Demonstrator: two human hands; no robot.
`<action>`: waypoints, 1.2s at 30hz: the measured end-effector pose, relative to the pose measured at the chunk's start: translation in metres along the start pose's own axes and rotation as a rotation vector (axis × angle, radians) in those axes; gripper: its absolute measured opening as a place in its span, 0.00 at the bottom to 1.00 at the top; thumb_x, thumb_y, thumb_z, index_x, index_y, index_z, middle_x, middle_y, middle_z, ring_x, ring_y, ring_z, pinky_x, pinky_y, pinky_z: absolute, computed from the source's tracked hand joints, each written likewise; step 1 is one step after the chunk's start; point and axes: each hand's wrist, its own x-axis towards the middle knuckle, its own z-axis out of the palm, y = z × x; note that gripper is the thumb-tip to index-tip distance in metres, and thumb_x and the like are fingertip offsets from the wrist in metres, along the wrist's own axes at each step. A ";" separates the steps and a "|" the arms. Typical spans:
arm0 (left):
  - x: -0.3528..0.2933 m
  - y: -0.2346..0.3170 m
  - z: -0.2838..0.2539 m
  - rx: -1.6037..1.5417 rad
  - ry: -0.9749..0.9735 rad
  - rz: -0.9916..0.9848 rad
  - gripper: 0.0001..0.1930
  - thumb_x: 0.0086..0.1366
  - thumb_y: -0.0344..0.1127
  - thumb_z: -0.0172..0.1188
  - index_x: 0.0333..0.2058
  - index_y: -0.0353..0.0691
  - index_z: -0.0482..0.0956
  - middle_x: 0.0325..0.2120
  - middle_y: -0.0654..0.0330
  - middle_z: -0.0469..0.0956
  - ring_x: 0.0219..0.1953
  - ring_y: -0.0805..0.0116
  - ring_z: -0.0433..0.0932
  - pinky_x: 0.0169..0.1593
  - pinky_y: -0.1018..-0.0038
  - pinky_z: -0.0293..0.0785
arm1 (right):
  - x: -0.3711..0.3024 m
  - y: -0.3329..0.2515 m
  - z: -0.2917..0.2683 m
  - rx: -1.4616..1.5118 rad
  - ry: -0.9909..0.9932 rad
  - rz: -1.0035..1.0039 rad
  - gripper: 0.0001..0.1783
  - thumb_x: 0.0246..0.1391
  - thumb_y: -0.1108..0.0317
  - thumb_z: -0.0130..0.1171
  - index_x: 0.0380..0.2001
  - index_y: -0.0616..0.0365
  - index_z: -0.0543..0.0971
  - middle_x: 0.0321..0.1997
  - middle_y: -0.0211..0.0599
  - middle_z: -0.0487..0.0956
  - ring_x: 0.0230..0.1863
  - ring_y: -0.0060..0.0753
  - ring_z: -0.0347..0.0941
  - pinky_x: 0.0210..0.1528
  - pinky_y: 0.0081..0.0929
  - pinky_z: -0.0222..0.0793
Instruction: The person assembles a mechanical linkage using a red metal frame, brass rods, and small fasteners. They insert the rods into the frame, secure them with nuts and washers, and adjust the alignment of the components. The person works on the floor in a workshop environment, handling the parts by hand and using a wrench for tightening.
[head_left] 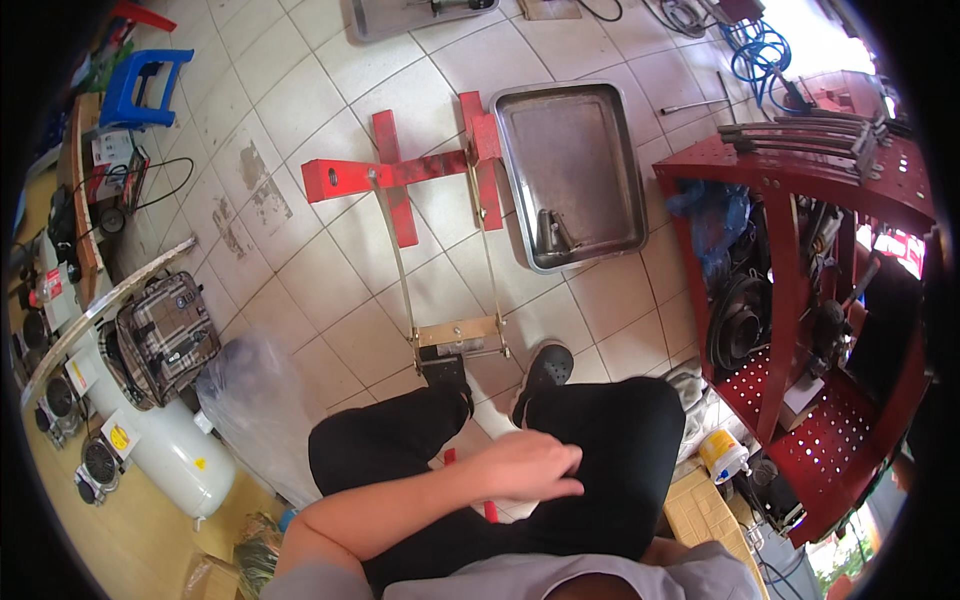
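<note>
My left hand [522, 466] is over my lap, between my thighs, with its fingertips apart and nothing visible in it. Only a bit of my right arm shows at the lower edge; the right hand is hidden. In front of my feet, a red steel stand [430, 168] lies on the tiled floor. Two thin metal bars run from it toward me to a brass-coloured crosspiece [457, 331] beside my left shoe [447, 376]. A shallow metal tray [637, 180] sits right of the stand, with small dark cylindrical parts [551, 232] in its near left corner.
A red perforated shelf rack [780, 300] packed with parts stands at the right. Along the left are a white air tank [170, 460], a plaid bag [165, 340], a plastic sheet [255, 400] and a blue stool [140, 90]. A blue hose [757, 55] lies coiled far right.
</note>
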 end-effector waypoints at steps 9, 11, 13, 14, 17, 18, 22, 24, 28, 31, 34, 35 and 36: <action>-0.007 0.003 0.036 -0.033 -0.083 -0.054 0.19 0.62 0.50 0.54 0.31 0.36 0.74 0.23 0.50 0.76 0.30 0.49 0.77 0.34 0.58 0.71 | 0.012 -0.002 0.050 -0.065 -0.106 0.025 0.18 0.58 0.58 0.46 0.29 0.60 0.78 0.25 0.46 0.78 0.28 0.44 0.77 0.33 0.36 0.72; -0.014 0.012 0.045 -0.017 -0.096 -0.058 0.19 0.62 0.50 0.54 0.30 0.35 0.74 0.23 0.50 0.76 0.30 0.50 0.77 0.34 0.58 0.71 | 0.016 0.000 0.050 -0.096 -0.102 0.008 0.18 0.58 0.58 0.45 0.29 0.59 0.79 0.25 0.46 0.78 0.28 0.44 0.77 0.33 0.35 0.72; -0.020 0.021 0.053 0.014 -0.075 -0.031 0.19 0.62 0.50 0.54 0.30 0.35 0.74 0.22 0.50 0.77 0.29 0.50 0.77 0.33 0.58 0.71 | 0.007 0.005 0.052 -0.144 -0.105 -0.010 0.18 0.58 0.58 0.45 0.29 0.59 0.79 0.25 0.45 0.79 0.29 0.43 0.78 0.34 0.35 0.73; -0.021 0.028 0.053 0.030 -0.054 -0.027 0.19 0.62 0.50 0.54 0.29 0.35 0.74 0.22 0.50 0.77 0.29 0.50 0.77 0.33 0.58 0.72 | 0.006 0.008 0.050 -0.164 -0.097 -0.020 0.18 0.59 0.58 0.45 0.28 0.59 0.79 0.25 0.45 0.79 0.29 0.43 0.78 0.34 0.35 0.73; -0.013 0.046 0.051 0.133 0.025 0.017 0.20 0.61 0.51 0.54 0.28 0.35 0.76 0.21 0.49 0.77 0.29 0.50 0.78 0.34 0.58 0.73 | 0.002 0.032 0.026 -0.311 -0.042 -0.066 0.18 0.59 0.58 0.44 0.28 0.58 0.80 0.26 0.44 0.80 0.29 0.42 0.79 0.34 0.35 0.74; -0.008 0.043 0.053 0.189 0.089 0.061 0.20 0.61 0.51 0.54 0.27 0.36 0.76 0.21 0.49 0.77 0.29 0.50 0.78 0.34 0.59 0.73 | 0.005 0.038 -0.007 -0.441 0.015 -0.107 0.19 0.59 0.58 0.44 0.28 0.58 0.80 0.26 0.44 0.80 0.29 0.42 0.79 0.34 0.35 0.74; -0.002 0.043 0.068 0.384 0.179 0.024 0.19 0.59 0.51 0.54 0.28 0.40 0.79 0.24 0.52 0.79 0.31 0.52 0.78 0.36 0.59 0.73 | -0.045 0.046 -0.163 -0.641 0.497 -0.334 0.16 0.53 0.57 0.49 0.24 0.54 0.80 0.23 0.45 0.80 0.27 0.48 0.79 0.32 0.45 0.75; -0.001 0.052 0.067 0.444 0.075 -0.033 0.18 0.59 0.50 0.54 0.31 0.41 0.81 0.27 0.53 0.80 0.32 0.54 0.78 0.36 0.61 0.73 | -0.075 0.073 -0.205 -0.580 0.681 -0.407 0.17 0.55 0.59 0.48 0.24 0.57 0.80 0.23 0.49 0.78 0.28 0.50 0.78 0.32 0.46 0.73; -0.017 0.022 0.065 0.358 0.308 -0.107 0.18 0.59 0.50 0.55 0.34 0.39 0.81 0.30 0.52 0.80 0.35 0.58 0.79 0.38 0.64 0.72 | -0.149 0.049 -0.239 0.543 0.599 -0.497 0.16 0.60 0.61 0.51 0.28 0.64 0.76 0.18 0.26 0.70 0.20 0.20 0.63 0.25 0.22 0.59; -0.025 0.015 0.083 0.476 0.483 -0.180 0.20 0.59 0.51 0.56 0.35 0.38 0.80 0.30 0.53 0.80 0.34 0.59 0.78 0.39 0.66 0.72 | -0.205 0.014 -0.208 0.749 0.730 -0.787 0.15 0.59 0.63 0.53 0.23 0.63 0.73 0.20 0.19 0.65 0.25 0.11 0.56 0.26 0.16 0.54; -0.058 0.042 0.108 0.363 0.568 -0.188 0.22 0.58 0.53 0.57 0.35 0.36 0.79 0.29 0.53 0.79 0.33 0.61 0.78 0.38 0.68 0.72 | -0.247 -0.035 -0.177 0.842 0.450 -0.893 0.08 0.56 0.72 0.51 0.38 0.61 0.68 0.26 0.23 0.68 0.27 0.14 0.60 0.29 0.17 0.57; -0.063 0.036 0.112 0.324 0.627 -0.159 0.23 0.57 0.53 0.59 0.35 0.36 0.78 0.27 0.53 0.79 0.32 0.63 0.77 0.37 0.69 0.71 | -0.244 -0.055 -0.165 0.857 0.443 -1.083 0.08 0.56 0.73 0.50 0.39 0.62 0.68 0.27 0.25 0.69 0.29 0.17 0.62 0.31 0.19 0.60; -0.066 0.033 0.117 0.281 0.692 -0.145 0.23 0.57 0.53 0.59 0.35 0.35 0.78 0.26 0.53 0.78 0.31 0.64 0.77 0.37 0.69 0.71 | -0.247 -0.066 -0.163 0.678 0.462 -1.073 0.10 0.56 0.72 0.49 0.41 0.62 0.68 0.27 0.29 0.70 0.30 0.20 0.63 0.33 0.21 0.62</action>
